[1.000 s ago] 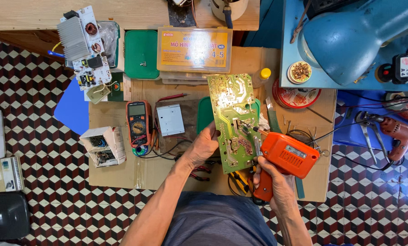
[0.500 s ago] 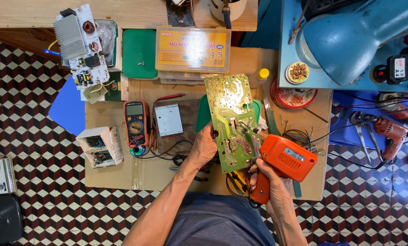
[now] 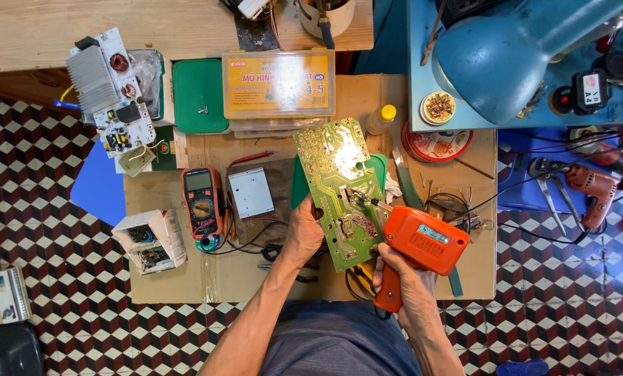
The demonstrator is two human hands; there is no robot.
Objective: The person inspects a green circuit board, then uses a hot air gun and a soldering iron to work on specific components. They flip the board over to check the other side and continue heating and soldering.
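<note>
A long green circuit board [image 3: 339, 188] lies solder side up on the cardboard-covered table [image 3: 179, 278]. My left hand [image 3: 303, 233] grips its left edge near the lower end. My right hand [image 3: 403, 289] is closed around the handle of an orange soldering gun [image 3: 416, 244]. The gun's thin wire tip [image 3: 357, 197] touches the middle of the board.
A multimeter [image 3: 201, 200] with leads, a small grey metal box [image 3: 250, 192] and an open white box [image 3: 151, 240] lie to the left. A yellow-lidded parts case [image 3: 278, 83], a green tray [image 3: 199, 94], a blue lamp [image 3: 499, 56] and a drill [image 3: 590, 188] sit around.
The view has drifted slightly. The hands, the board and the soldering gun keep nearly the same position on the board.
</note>
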